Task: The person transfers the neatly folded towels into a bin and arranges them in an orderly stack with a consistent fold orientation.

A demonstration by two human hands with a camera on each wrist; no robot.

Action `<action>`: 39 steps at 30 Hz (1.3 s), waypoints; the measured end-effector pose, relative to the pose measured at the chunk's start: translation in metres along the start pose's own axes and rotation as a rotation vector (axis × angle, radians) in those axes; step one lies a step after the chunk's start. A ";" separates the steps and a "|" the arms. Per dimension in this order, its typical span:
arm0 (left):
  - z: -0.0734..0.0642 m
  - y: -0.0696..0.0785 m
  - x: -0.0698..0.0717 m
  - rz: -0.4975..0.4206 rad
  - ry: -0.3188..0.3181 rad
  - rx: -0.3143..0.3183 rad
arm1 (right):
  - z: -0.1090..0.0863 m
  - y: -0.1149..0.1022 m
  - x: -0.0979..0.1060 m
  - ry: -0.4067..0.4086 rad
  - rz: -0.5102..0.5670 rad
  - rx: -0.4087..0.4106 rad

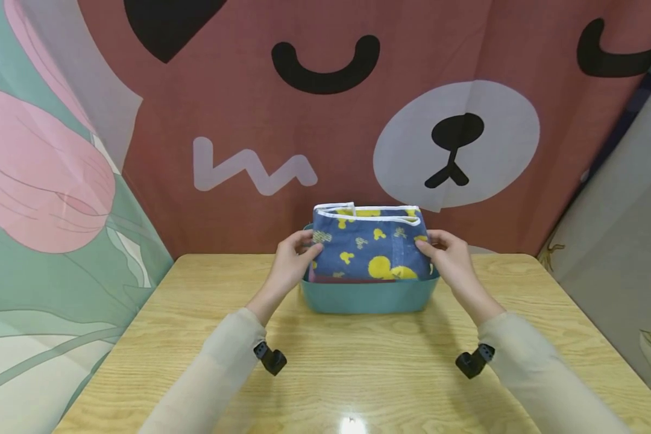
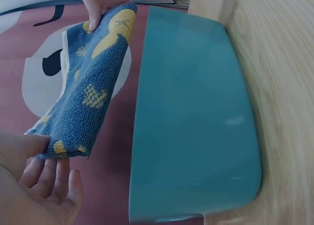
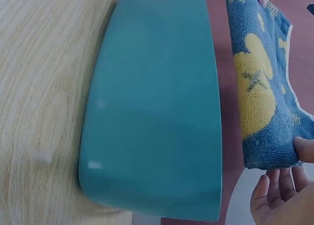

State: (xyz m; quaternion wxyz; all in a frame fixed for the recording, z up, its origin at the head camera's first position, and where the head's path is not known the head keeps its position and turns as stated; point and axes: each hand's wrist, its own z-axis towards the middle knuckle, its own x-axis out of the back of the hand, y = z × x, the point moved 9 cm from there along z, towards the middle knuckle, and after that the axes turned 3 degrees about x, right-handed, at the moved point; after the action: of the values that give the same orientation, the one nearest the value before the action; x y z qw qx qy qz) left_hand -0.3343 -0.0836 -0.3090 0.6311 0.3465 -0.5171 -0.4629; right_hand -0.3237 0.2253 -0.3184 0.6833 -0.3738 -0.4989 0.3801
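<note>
A folded blue towel (image 1: 366, 244) with yellow mouse-head shapes and white edging is held up over a teal plastic bin (image 1: 369, 297). My left hand (image 1: 293, 258) pinches the towel's left side, thumb in front and fingers behind. At the opposite side, my right hand (image 1: 449, 256) pinches it the same way. Both wrist views show the towel's folded lower edge (image 2: 81, 122) (image 3: 265, 102) apart from the bin wall (image 2: 191, 117) (image 3: 152, 107), above the rim. In the head view the towel hides most of the bin's inside; a dark reddish strip shows below it, its nature unclear.
The bin stands on a light wood table (image 1: 352, 367) near its back edge. Behind hangs a reddish curtain (image 1: 347, 132) with a bear face, and patterned cloth (image 1: 43, 169) hangs at the left. Each sleeved wrist carries a small black camera (image 1: 271, 358).
</note>
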 end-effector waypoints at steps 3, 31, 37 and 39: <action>0.003 -0.004 0.000 0.006 -0.001 0.004 | 0.005 0.001 -0.003 -0.001 0.019 -0.012; 0.002 -0.028 0.002 0.173 0.020 -0.057 | 0.012 0.008 -0.026 -0.009 -0.117 0.066; 0.000 -0.032 -0.001 0.212 0.031 -0.064 | 0.009 0.011 -0.027 -0.003 -0.176 0.119; -0.001 -0.032 -0.001 0.226 0.042 -0.078 | 0.009 0.012 -0.028 0.000 -0.181 0.125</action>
State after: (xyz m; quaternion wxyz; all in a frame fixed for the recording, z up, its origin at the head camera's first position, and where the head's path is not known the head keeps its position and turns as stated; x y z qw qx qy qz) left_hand -0.3408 -0.0935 -0.3391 0.7029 0.2707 -0.5210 -0.4015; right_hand -0.3397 0.2070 -0.3383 0.7366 -0.2840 -0.5061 0.3474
